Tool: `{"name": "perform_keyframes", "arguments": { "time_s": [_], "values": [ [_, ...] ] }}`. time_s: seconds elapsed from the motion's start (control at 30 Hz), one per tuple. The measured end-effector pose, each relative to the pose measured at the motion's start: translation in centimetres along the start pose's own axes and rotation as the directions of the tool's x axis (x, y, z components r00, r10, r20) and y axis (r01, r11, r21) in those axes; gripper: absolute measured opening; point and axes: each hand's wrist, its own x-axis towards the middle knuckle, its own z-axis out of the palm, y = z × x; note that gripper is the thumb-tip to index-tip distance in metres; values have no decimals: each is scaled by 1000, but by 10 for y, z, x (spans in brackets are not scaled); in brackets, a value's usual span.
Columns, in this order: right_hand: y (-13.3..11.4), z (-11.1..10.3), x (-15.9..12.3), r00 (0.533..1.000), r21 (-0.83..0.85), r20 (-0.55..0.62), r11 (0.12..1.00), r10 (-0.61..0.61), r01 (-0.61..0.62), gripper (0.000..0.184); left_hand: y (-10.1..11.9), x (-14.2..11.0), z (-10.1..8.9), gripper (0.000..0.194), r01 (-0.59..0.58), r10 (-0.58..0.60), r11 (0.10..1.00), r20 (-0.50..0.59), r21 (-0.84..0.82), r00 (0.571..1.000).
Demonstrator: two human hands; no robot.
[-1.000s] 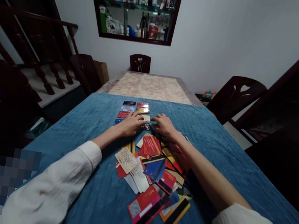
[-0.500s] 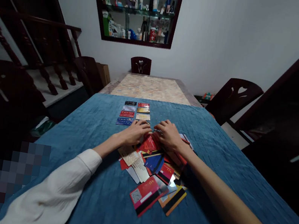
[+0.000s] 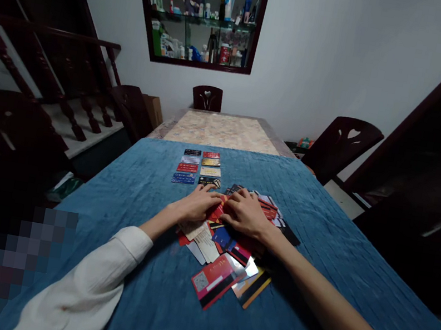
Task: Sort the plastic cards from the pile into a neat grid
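A loose heap of plastic cards [image 3: 219, 274] in red, blue, white, yellow and black lies on the blue cloth [image 3: 151, 300]. My left hand [image 3: 200, 205] rests at the heap's upper left, fingers apart, with fingertips by a red card [image 3: 218, 209]. Over the top of the heap lies my right hand [image 3: 247, 213], its bent fingers spread on the cards, close to my left fingertips. The cards under both palms are hidden. Beyond my left hand, several cards lie face up in two columns; a blue card [image 3: 183, 178] and a black-and-gold card [image 3: 209, 182] are nearest.
The cloth covers the near part of a table with a patterned stone top [image 3: 222, 130]. Dark wooden chairs [image 3: 207, 98] stand around it, one at the right [image 3: 344, 146]. A railing [image 3: 48, 29] runs at the left. A shelf cabinet [image 3: 199, 64] is in the wall.
Both hands have come slightly lower and nearer over the heap. The black-and-gold card beyond my left hand and dark cards behind my right hand now show more.
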Motion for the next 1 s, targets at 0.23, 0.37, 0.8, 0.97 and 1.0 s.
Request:
{"name": "perform_keyframes", "arguments": {
  "time_s": [0.23, 0.37, 0.8, 0.97, 1.0],
  "values": [
    [-4, -1, -2, 999, 28, 23, 999, -29, 29, 48, 7, -9, -5, 34, 17, -17, 999, -6, 46, 1000],
    [-5, -3, -4, 998, 37, 35, 998, -44, 43, 55, 6, -11, -4, 35, 26, -26, 997, 2, 66, 1000],
    [-2, -13, -4, 993, 135, 81, 988, -90, 79, 34, 5, -16, -15, 41, -27, 28, 999, 41, -21, 999],
    [3, -14, -6, 988, 218, 80, 970, -131, 111, 25, 4, -17, -16, 25, -70, 70, 997, -1, -41, 998],
    [4, -15, -6, 987, 232, 75, 965, -144, 123, 24, 4, -18, -16, 22, -80, 80, 996, -8, -48, 997]
  ]
}}
